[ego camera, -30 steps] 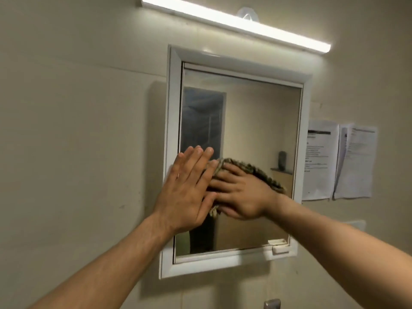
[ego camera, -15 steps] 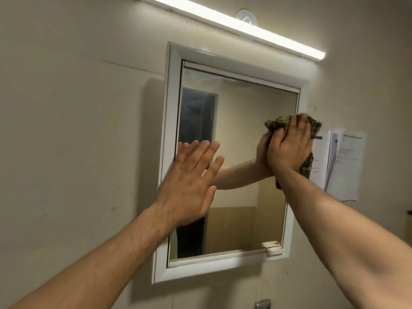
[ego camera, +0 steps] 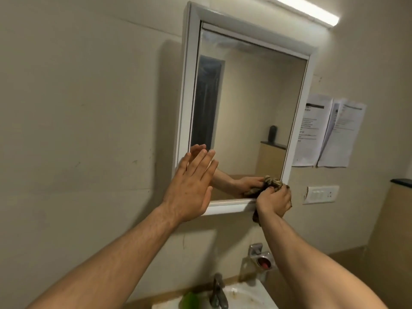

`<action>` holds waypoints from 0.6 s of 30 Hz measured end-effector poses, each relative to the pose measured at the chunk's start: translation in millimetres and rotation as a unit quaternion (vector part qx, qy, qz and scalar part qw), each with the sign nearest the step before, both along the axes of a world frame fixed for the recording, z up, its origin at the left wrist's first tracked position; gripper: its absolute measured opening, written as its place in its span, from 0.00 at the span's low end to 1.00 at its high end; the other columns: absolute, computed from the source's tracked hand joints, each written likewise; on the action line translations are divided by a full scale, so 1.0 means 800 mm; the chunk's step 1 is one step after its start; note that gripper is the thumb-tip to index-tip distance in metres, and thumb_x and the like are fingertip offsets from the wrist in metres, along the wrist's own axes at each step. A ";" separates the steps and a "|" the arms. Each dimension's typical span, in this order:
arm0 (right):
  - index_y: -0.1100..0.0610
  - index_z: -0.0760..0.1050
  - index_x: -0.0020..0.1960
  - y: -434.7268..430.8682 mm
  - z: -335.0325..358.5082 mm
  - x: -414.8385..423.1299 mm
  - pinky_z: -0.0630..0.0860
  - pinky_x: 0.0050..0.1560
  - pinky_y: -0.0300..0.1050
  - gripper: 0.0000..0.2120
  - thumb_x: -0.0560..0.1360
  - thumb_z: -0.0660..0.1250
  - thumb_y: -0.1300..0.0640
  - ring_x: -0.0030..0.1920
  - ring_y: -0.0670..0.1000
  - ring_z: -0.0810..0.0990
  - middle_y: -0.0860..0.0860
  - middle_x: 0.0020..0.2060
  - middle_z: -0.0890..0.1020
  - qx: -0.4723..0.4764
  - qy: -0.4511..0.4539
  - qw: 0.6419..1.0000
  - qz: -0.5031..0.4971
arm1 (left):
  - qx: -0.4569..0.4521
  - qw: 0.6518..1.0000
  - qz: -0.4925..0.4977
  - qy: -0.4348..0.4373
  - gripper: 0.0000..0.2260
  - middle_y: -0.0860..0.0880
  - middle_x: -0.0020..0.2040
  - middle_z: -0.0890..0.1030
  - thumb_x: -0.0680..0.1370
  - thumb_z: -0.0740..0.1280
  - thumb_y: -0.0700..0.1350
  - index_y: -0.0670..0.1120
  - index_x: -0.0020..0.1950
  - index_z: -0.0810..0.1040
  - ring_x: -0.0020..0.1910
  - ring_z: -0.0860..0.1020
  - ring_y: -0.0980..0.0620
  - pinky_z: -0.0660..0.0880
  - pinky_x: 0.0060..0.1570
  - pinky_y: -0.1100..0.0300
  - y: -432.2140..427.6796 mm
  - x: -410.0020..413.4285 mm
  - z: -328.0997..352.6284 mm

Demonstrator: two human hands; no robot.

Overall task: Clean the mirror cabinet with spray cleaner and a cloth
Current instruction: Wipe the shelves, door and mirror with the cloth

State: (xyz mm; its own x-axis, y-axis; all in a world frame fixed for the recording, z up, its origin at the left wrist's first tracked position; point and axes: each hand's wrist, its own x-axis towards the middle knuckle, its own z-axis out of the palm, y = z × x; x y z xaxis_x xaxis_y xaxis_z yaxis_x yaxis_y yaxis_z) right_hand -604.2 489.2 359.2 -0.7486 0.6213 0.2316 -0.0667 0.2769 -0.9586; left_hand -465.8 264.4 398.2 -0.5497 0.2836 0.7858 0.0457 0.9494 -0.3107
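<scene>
A white-framed mirror cabinet (ego camera: 189, 85) hangs on the beige wall. My left hand (ego camera: 190, 186) lies flat with its fingers spread against the lower left corner of the glass and frame. My right hand (ego camera: 275, 200) is closed on a brown patterned cloth (ego camera: 273, 182), pressing it against the lower right corner of the mirror where the glass meets the bottom frame. Part of the cloth hangs below my wrist. The mirror reflects my arm and the cloth. No spray bottle is in sight.
A tube light (ego camera: 307, 10) runs above the cabinet. Two paper notices (ego camera: 327, 132) and a switch plate (ego camera: 321, 194) are on the wall to the right. Below are a metal soap holder (ego camera: 259, 256), a tap (ego camera: 217, 291), a white basin (ego camera: 252, 295) and a green object (ego camera: 190, 299).
My right hand has swept the cloth from the mirror's middle to the upper right edge and now down to the lower right corner. The view has tilted down. My left hand stays flat on the glass.
</scene>
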 end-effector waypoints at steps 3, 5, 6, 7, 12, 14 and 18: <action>0.58 0.68 0.77 -0.026 -0.023 0.027 0.64 0.74 0.54 0.21 0.85 0.55 0.57 0.74 0.65 0.69 0.59 0.77 0.68 -0.158 -0.003 0.987 -0.011 | 0.037 0.999 -0.014 -0.021 0.36 0.43 0.85 0.51 0.79 0.62 0.54 0.44 0.84 0.54 0.84 0.47 0.44 0.49 0.81 0.40 0.006 0.013 -0.028; 0.62 0.66 0.78 -0.068 -0.037 0.052 0.66 0.72 0.53 0.21 0.85 0.55 0.60 0.73 0.65 0.70 0.62 0.76 0.68 -0.186 0.032 0.982 0.018 | 0.052 0.998 -0.022 -0.040 0.35 0.44 0.85 0.50 0.80 0.60 0.54 0.44 0.84 0.52 0.84 0.47 0.44 0.50 0.81 0.40 0.013 0.020 -0.046; 0.64 0.66 0.77 -0.093 -0.042 0.067 0.68 0.70 0.53 0.22 0.85 0.56 0.61 0.73 0.65 0.71 0.63 0.75 0.70 -0.188 0.043 0.980 0.042 | 0.061 0.997 -0.020 -0.049 0.35 0.44 0.85 0.49 0.81 0.59 0.54 0.44 0.84 0.52 0.84 0.46 0.45 0.49 0.82 0.41 0.015 0.024 -0.056; 0.64 0.65 0.77 -0.116 -0.046 0.079 0.71 0.68 0.53 0.22 0.85 0.56 0.61 0.71 0.65 0.73 0.64 0.74 0.71 -0.198 0.045 0.977 0.068 | 0.073 0.995 -0.020 -0.058 0.34 0.45 0.85 0.49 0.81 0.58 0.54 0.45 0.85 0.52 0.84 0.45 0.46 0.46 0.82 0.43 0.018 0.026 -0.064; 0.58 0.70 0.71 -0.168 -0.070 0.139 0.77 0.59 0.47 0.18 0.82 0.65 0.56 0.60 0.60 0.82 0.58 0.60 0.82 -0.214 -0.005 0.946 0.244 | 0.191 0.977 -0.062 -0.063 0.28 0.48 0.85 0.53 0.84 0.56 0.54 0.48 0.84 0.57 0.84 0.46 0.52 0.45 0.83 0.48 0.022 0.045 -0.110; 0.58 0.78 0.64 -0.168 -0.084 0.164 0.78 0.65 0.54 0.18 0.76 0.69 0.52 0.59 0.58 0.83 0.57 0.56 0.85 -0.245 -0.036 0.908 0.338 | 0.229 0.970 -0.068 -0.039 0.26 0.48 0.84 0.58 0.84 0.58 0.52 0.48 0.82 0.61 0.83 0.52 0.51 0.51 0.82 0.49 0.020 0.058 -0.134; 0.56 0.80 0.61 -0.164 -0.137 0.204 0.82 0.62 0.54 0.14 0.76 0.73 0.60 0.54 0.56 0.86 0.57 0.53 0.87 -0.313 -0.074 0.857 0.403 | 0.341 0.938 -0.053 -0.026 0.23 0.51 0.82 0.60 0.83 0.57 0.51 0.49 0.78 0.65 0.82 0.57 0.52 0.55 0.79 0.57 0.024 0.089 -0.193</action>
